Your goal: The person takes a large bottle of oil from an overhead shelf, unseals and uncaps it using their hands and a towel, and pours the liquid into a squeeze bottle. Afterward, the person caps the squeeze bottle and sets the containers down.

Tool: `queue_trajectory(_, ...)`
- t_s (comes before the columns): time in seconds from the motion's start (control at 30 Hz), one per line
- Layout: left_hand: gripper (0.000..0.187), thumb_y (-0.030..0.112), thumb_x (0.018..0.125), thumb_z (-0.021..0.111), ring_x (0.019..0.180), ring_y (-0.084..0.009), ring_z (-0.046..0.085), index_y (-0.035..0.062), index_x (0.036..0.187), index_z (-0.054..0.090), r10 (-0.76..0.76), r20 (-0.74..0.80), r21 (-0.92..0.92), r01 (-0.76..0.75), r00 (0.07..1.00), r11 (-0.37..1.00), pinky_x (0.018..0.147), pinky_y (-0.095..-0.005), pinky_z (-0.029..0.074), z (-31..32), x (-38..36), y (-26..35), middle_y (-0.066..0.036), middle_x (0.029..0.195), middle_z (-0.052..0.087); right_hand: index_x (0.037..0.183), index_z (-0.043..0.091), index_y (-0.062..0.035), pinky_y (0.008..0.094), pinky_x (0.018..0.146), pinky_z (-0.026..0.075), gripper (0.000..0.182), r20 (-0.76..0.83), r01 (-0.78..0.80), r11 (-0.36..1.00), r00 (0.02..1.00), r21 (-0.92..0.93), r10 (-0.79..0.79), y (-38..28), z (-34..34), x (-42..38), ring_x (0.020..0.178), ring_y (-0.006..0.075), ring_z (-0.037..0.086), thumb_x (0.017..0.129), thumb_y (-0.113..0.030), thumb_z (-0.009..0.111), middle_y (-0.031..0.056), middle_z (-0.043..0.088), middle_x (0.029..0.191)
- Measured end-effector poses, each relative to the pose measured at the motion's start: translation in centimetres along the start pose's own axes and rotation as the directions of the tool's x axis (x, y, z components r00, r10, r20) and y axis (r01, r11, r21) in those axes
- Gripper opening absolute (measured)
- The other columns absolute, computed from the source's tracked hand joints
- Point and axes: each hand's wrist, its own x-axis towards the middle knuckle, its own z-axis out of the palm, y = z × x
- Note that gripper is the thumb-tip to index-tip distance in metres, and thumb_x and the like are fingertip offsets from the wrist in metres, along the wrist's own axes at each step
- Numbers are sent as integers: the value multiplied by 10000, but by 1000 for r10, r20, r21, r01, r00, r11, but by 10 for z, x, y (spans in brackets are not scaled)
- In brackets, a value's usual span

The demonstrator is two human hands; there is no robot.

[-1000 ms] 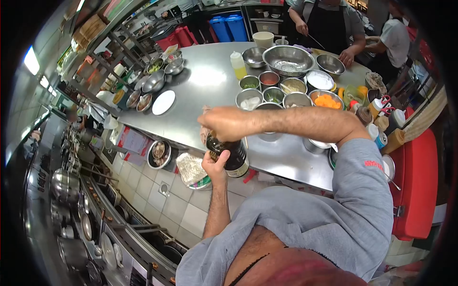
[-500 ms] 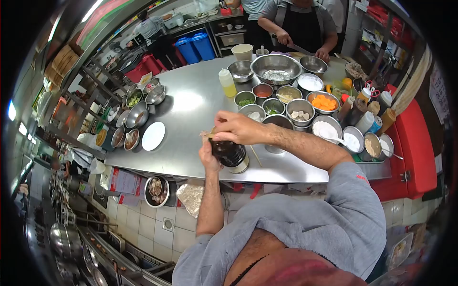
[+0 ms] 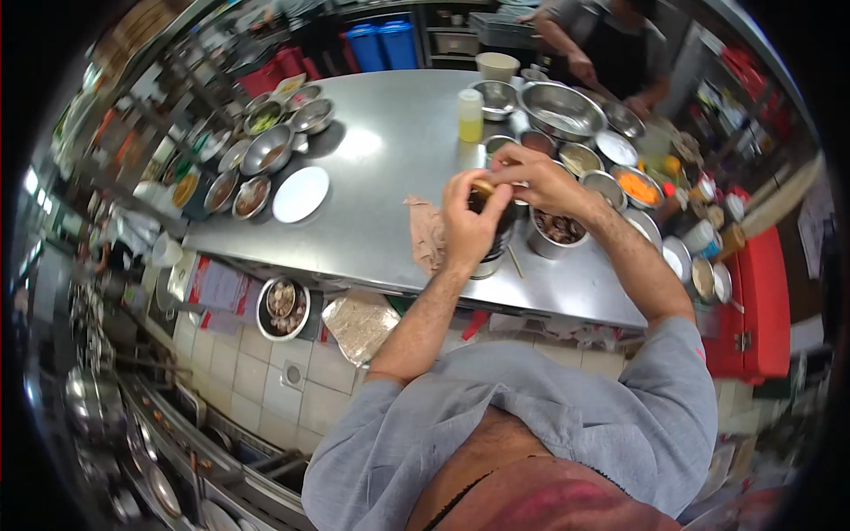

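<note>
A dark bottle (image 3: 501, 237) with a gold-coloured cap (image 3: 482, 187) stands at the front edge of the steel table (image 3: 372, 203). My left hand (image 3: 471, 221) curls round its top, fingers against the cap. My right hand (image 3: 542, 182) reaches in from the right, its fingertips closed at the cap's edge. A crumpled brown cloth or paper (image 3: 426, 234) lies left of the bottle. To the right are a thin stick (image 3: 515, 263) and a steel pot of dark brown pieces (image 3: 560, 228).
Steel bowls of ingredients crowd the right side, including orange slices (image 3: 637, 188). A yellow squeeze bottle (image 3: 470, 117) stands behind my hands. On the left are a white plate (image 3: 301, 195) and more bowls (image 3: 267, 150). A co-worker with a knife (image 3: 607, 92) stands across the table.
The brown cloth or paper has gone from my fingers to the table. My left hand has moved up to the bottle's top. My view has shifted, and the pot's dark contents now show.
</note>
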Motion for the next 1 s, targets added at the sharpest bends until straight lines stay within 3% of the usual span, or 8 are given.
queue_trajectory(0.07,301,179,773,686,881,-257,558,21,993,555,1,-59,-84,-6,998,996,790,-342,445,1,0,7,-121,971,571,1024,653,-76,317,745,465,330,-86,110,993,990,-51,-114,6,6,2,895,219,558,705,5,672,86,534,957)
queue_trajectory(0.17,328,178,792,631,927,-310,567,13,1057,530,153,-126,-3,-154,980,988,816,-369,448,3,-5,-12,-161,983,579,1054,649,-101,333,705,466,325,3,85,992,996,-94,-85,0,-4,3,832,232,568,733,-88,691,83,546,914)
queue_trajectory(0.27,356,216,807,605,866,-295,598,-4,1071,508,103,-151,-173,-129,983,976,764,-355,471,0,-1,-15,-157,947,596,1052,651,-115,343,693,467,315,90,93,984,993,-150,-80,-8,-11,11,815,240,576,741,-131,693,79,546,913)
queue_trajectory(0.4,354,202,850,562,947,-207,594,6,1122,449,104,19,-146,-100,994,984,838,-318,454,-11,7,-22,-146,1023,616,1028,653,-122,353,672,469,274,238,111,953,970,-281,-43,-16,-25,28,772,253,578,762,-177,682,70,548,919)
queue_trajectory(0.6,294,223,841,558,741,-174,575,26,1052,500,129,-44,-126,-133,991,983,685,-289,451,-8,5,-18,-90,826,590,912,637,-43,346,650,447,179,464,186,972,880,-146,-99,-6,-40,58,740,243,566,746,-91,685,87,564,800)
queue_trajectory(0.73,314,264,838,551,680,-166,556,15,1017,484,120,6,-179,-117,993,977,635,-295,443,-11,9,-16,-79,758,570,827,622,-26,316,619,428,128,662,69,995,750,-75,-2,-6,-41,86,674,186,543,765,-117,687,71,588,737)
queue_trajectory(0.83,331,274,832,547,678,-150,546,15,1015,457,129,48,-222,-115,991,968,625,-296,439,-14,12,-21,-68,745,565,813,641,-37,282,579,413,129,823,-149,975,523,-166,220,-16,-46,106,623,124,529,766,-142,698,31,622,682)
queue_trajectory(1.0,371,278,826,542,683,-123,526,28,1066,410,177,7,-320,-166,984,933,624,-272,424,-17,18,-36,-47,746,559,809,638,-31,280,589,417,129,816,-233,972,558,-24,154,7,-37,104,634,134,535,769,-144,689,37,610,686)
